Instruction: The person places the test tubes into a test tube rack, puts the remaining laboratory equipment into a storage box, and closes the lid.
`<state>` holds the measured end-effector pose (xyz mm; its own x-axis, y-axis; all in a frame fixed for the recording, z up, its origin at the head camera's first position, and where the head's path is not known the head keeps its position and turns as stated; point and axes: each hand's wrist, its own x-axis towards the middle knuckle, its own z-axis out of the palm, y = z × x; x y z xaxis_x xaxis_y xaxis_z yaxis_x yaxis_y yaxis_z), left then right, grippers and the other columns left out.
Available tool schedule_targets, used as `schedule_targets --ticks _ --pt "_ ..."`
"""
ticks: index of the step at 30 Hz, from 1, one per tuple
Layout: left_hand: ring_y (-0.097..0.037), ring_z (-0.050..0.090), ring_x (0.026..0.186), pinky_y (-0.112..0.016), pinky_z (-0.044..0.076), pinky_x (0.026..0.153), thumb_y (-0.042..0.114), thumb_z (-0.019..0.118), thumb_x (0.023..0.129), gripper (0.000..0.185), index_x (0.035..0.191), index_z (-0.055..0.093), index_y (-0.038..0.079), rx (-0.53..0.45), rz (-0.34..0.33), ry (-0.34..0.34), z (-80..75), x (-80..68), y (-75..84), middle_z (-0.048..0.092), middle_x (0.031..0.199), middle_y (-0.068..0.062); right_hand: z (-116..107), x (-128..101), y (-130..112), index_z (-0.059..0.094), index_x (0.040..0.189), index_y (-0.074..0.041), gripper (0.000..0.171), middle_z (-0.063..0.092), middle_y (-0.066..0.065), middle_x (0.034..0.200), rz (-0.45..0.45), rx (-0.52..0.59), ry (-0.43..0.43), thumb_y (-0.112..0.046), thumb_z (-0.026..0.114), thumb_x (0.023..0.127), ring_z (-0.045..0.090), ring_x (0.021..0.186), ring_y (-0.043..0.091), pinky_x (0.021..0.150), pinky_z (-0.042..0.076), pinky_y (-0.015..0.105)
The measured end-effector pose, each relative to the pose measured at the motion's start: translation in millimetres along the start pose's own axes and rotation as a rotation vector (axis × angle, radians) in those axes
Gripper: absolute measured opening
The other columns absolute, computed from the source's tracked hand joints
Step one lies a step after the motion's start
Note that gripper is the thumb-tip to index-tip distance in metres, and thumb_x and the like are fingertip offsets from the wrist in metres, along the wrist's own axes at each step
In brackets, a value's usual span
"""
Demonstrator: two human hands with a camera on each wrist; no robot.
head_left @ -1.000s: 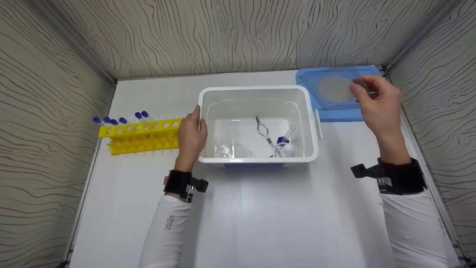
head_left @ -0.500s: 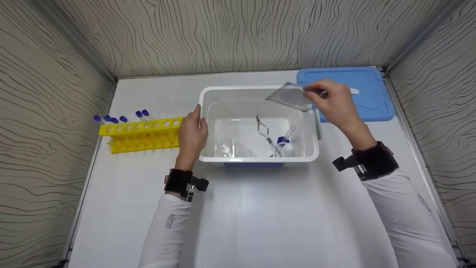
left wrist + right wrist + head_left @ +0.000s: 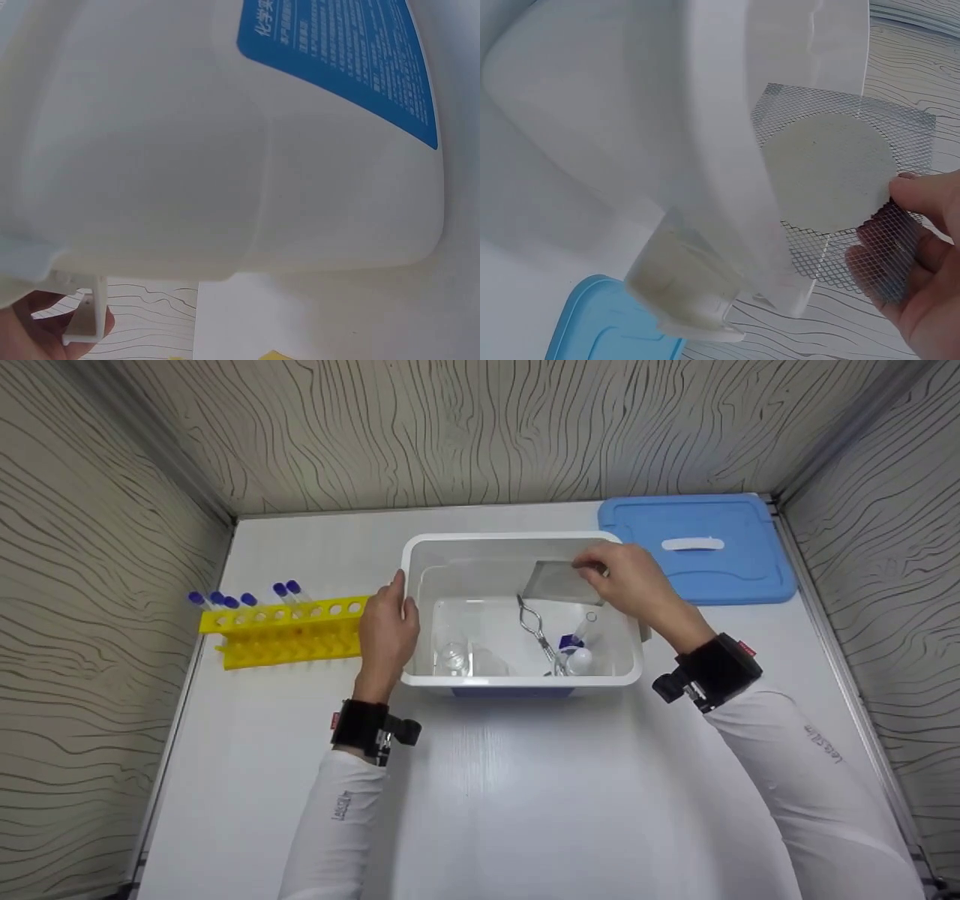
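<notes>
Over the bin [image 3: 517,547], R hand [image 3: 630,581] now pinches the mesh [image 3: 559,581] inside the far wall, having carried it from the blue lid [image 3: 697,547]. L hand [image 3: 386,634] still grips the bin's left rim. Mesh nearly stowed w/ tongs [image 3: 536,634].

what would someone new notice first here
The white tub in the middle of the table, with the right hand holding a square of wire mesh over its far side while the left hand grips its left rim. Then the yellow tube rack at left and the blue lid at back right.
</notes>
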<state>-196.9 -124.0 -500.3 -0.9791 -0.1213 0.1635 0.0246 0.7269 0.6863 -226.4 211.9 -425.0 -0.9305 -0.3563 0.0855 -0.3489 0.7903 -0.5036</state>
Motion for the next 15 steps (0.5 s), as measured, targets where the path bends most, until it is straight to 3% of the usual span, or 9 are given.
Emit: schedule_targets --ticks 7,15 --pt "-0.029 0.066 0.094 -0.042 0.056 0.092 0.013 0.052 0.099 0.047 0.145 0.049 0.005 0.002 -0.002 -0.008 -0.2 -0.5 0.0 0.069 0.115 -0.021 9 9 4 0.071 0.114 0.000 0.024 0.072 0.020 0.115 0.025 -0.059 -0.129 -0.006 0.058 0.095 0.065 0.112 0.040 0.100 0.051 0.053" --pt "-0.028 0.065 0.091 -0.041 0.057 0.091 0.012 0.052 0.099 0.048 0.146 0.049 0.005 0.021 -0.010 -0.011 -0.5 0.0 -0.2 0.070 0.112 -0.020 21 17 7 0.071 0.115 0.001 0.025 0.072 0.021 0.117 -0.002 -0.119 -0.255 -0.004 0.056 0.095 0.065 0.112 0.040 0.100 0.052 0.052"
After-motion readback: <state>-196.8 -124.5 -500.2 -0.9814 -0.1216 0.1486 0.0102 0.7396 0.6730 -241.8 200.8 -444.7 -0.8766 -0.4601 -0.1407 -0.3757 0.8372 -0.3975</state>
